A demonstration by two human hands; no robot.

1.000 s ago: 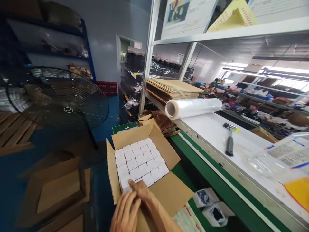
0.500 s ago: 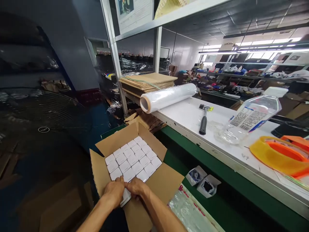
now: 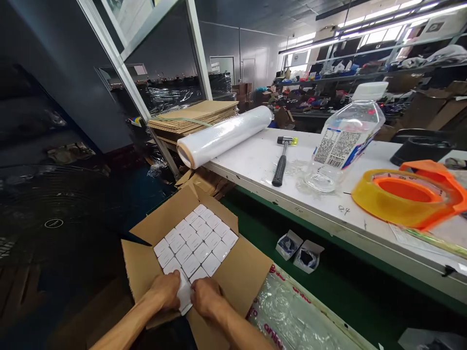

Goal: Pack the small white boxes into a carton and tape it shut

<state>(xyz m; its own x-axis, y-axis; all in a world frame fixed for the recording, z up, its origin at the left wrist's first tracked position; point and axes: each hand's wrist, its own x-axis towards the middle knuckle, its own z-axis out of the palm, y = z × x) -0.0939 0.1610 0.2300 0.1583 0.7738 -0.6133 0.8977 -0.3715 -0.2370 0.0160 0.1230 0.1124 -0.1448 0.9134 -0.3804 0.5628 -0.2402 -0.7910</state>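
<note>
Narrow grips are holding a small white box (image 3: 185, 293) from opposite sides, the left hand (image 3: 165, 290) pressing its left flank and the right hand (image 3: 208, 297) its right; some fingertips are hiding from view. Off to the right, the white counter (image 3: 244, 163) is running past the open carton (image 3: 248, 272). Inside the carton, packed white boxes (image 3: 193, 241) are filling the part beyond both hands, away from the person. Between the grips, the held box is sitting at the carton's near corner, its long visible side pointing from the packed boxes back toward the person. Neither hand is lying nearer: both are touching it, their grips facing each other across its long axis.
</note>
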